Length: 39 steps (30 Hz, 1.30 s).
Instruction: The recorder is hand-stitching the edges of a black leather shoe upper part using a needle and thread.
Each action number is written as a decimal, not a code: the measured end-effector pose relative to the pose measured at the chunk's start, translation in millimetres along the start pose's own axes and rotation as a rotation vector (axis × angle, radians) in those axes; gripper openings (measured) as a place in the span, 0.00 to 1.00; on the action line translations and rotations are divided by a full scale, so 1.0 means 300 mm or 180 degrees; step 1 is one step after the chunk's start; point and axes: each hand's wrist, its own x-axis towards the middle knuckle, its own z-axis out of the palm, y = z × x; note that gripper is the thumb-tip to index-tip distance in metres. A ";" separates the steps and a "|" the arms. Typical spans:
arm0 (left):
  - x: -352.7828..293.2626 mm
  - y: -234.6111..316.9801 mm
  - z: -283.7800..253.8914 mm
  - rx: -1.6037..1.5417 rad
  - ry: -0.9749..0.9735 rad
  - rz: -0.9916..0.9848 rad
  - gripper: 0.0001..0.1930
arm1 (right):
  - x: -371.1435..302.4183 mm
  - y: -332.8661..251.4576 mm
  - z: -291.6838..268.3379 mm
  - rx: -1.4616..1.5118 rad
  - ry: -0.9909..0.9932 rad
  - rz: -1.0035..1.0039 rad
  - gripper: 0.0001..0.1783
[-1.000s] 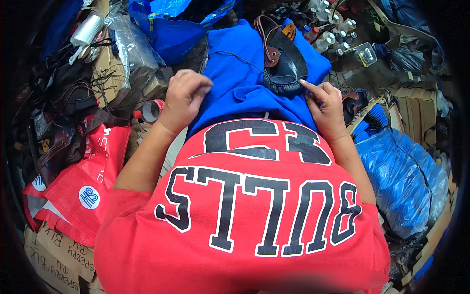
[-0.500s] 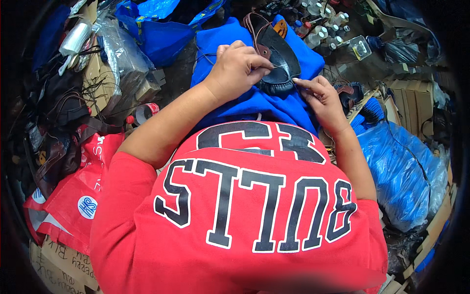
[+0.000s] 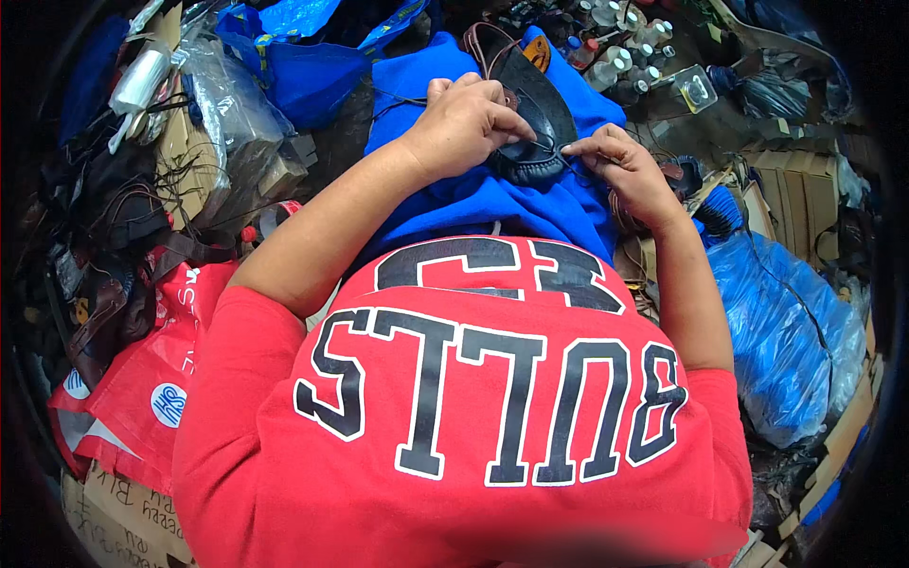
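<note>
A black leather shoe upper [image 3: 532, 171] with a gathered, pleated toe lies on the blue cloth [image 3: 417, 80] over my lap, toe end toward me. Brown laces [image 3: 471, 40] loop from its far end. My left hand [image 3: 462, 125] is over the shoe's left side, thumb and forefinger pinched on a thin dark thread. At the right edge of the toe, my right hand [image 3: 632, 175] pinches the thread too, its fingertips close to the left ones. Whether a needle is between the fingers is too small to tell.
Several small bottles [image 3: 606, 71] stand at the far right. A blue plastic bag [image 3: 772, 331] and cardboard [image 3: 795, 194] lie to my right. On the left are a red bag [image 3: 204, 312], clear plastic wrap [image 3: 237, 114] and dark shoe pieces [image 3: 99, 312]. A blue bag [image 3: 312, 76] lies beyond.
My left fingers have moved right and slightly down, closer to my right fingertips over the toe. The right hand has shifted slightly up and left. The shoe stays in my lap.
</note>
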 end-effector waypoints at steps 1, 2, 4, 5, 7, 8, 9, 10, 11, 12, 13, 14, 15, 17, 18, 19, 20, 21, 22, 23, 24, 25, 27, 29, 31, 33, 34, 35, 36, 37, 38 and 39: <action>-0.001 0.001 0.000 0.0003 -0.0005 0.0027 0.11 | 0.001 0.002 -0.001 -0.0042 -0.0010 0.0009 0.13; -0.001 0.002 0.001 0.0003 -0.0008 0.0025 0.11 | 0.002 0.005 -0.001 -0.0112 -0.0001 0.0032 0.12; -0.002 0.006 0.001 0.0007 0.0135 0.0147 0.11 | 0.004 0.009 -0.002 -0.0097 -0.0027 0.0000 0.12; -0.003 0.008 0.000 0.0006 0.0134 0.0148 0.11 | 0.004 0.010 -0.002 -0.0141 0.0001 -0.0004 0.11; -0.002 0.013 -0.002 0.0048 0.0096 0.0159 0.11 | 0.005 0.011 -0.001 -0.0063 -0.0033 0.0004 0.11; -0.001 0.015 -0.004 0.0048 0.0093 0.0160 0.11 | 0.005 0.011 -0.001 -0.0048 -0.0012 0.0080 0.11; 0.000 0.016 -0.005 0.0019 0.0022 0.0159 0.11 | 0.006 0.010 0.000 -0.0011 -0.0039 0.0031 0.11; 0.001 0.017 -0.004 -0.0002 -0.0087 0.0121 0.11 | 0.006 0.009 0.000 0.0071 -0.0048 0.0053 0.11; 0.002 0.017 -0.003 -0.0010 -0.0050 0.0158 0.11 | 0.005 0.009 -0.001 0.0121 -0.0040 0.0120 0.11; 0.002 0.016 0.001 -0.0031 -0.0050 0.0178 0.11 | 0.004 0.009 -0.002 0.0153 -0.0055 0.0079 0.11; 0.002 0.014 0.006 -0.0084 -0.0029 0.0238 0.11 | 0.003 0.010 -0.003 0.0123 -0.0070 0.0055 0.11; 0.000 0.012 0.012 -0.0052 -0.0053 0.0200 0.11 | 0.001 0.012 -0.005 0.0082 -0.0058 0.0000 0.11; 0.000 0.009 0.019 -0.0063 0.0000 0.0251 0.11 | 0.001 0.015 -0.006 0.0095 -0.0088 0.0032 0.11; 0.004 0.002 0.034 -0.0076 0.0055 0.0297 0.10 | 0.000 0.023 -0.009 0.0337 -0.0167 0.0139 0.12; 0.013 -0.001 0.041 -0.0175 -0.0019 0.0247 0.09 | 0.004 0.028 -0.009 0.0326 -0.0181 0.0221 0.12; 0.024 -0.004 0.045 -0.0273 -0.0094 0.0200 0.08 | 0.009 0.032 -0.009 0.0427 -0.0239 0.0258 0.13; 0.041 -0.005 0.048 -0.0269 -0.0089 0.0197 0.08 | 0.019 0.036 -0.009 0.0445 -0.0264 0.0366 0.14; 0.058 -0.006 0.048 -0.0346 -0.0074 0.0338 0.08 | 0.028 0.038 -0.009 0.0524 -0.0299 0.0286 0.14; 0.073 -0.005 0.044 -0.0407 -0.0218 0.0382 0.07 | 0.041 0.038 -0.010 0.0706 -0.0402 0.0193 0.14; 0.089 -0.006 0.035 -0.0434 -0.0315 0.0437 0.06 | 0.048 0.036 -0.009 0.0743 -0.0423 0.0327 0.14; 0.088 0.000 0.025 -0.0280 -0.0157 0.0706 0.07 | 0.049 0.031 -0.012 0.0652 -0.0430 0.0309 0.14; 0.092 0.002 0.011 -0.0044 -0.0189 0.0764 0.07 | 0.048 0.025 -0.013 0.0773 -0.0504 0.0085 0.14; 0.058 0.019 -0.010 0.0156 -0.0054 0.0817 0.08 | 0.025 0.011 -0.016 0.0249 -0.0326 0.0196 0.15; 0.018 0.035 -0.026 0.0348 0.0060 0.0821 0.08 | -0.009 -0.001 -0.001 0.0478 -0.0173 0.0285 0.15; -0.015 0.048 -0.028 -0.0197 -0.0029 -0.0127 0.08 | -0.018 -0.005 0.015 0.0676 0.0006 0.0410 0.16; -0.017 0.054 -0.013 -0.0432 -0.0064 -0.0328 0.09 | -0.018 -0.002 0.031 0.1457 -0.0107 0.0706 0.17; -0.015 0.055 -0.002 -0.0517 -0.0135 -0.0472 0.09 | -0.019 0.000 0.037 0.1451 -0.0103 0.0708 0.17; -0.009 0.056 0.010 -0.0663 -0.0135 -0.0502 0.10 | -0.016 0.002 0.043 0.1594 -0.0048 0.0677 0.17; -0.001 0.054 0.019 -0.0600 -0.0193 -0.0615 0.10 | -0.013 0.002 0.045 0.1721 0.0020 0.0658 0.18; 0.007 0.052 0.029 -0.0918 -0.0244 -0.0767 0.09 | -0.010 0.001 0.043 0.1728 0.0008 0.0628 0.18; 0.016 0.051 0.038 -0.1258 -0.0281 -0.0882 0.09 | -0.006 -0.002 0.042 0.1608 -0.0001 0.0607 0.18; 0.023 0.050 0.045 -0.1234 -0.0290 -0.0916 0.09 | -0.002 -0.007 0.038 0.1433 0.0061 0.0660 0.18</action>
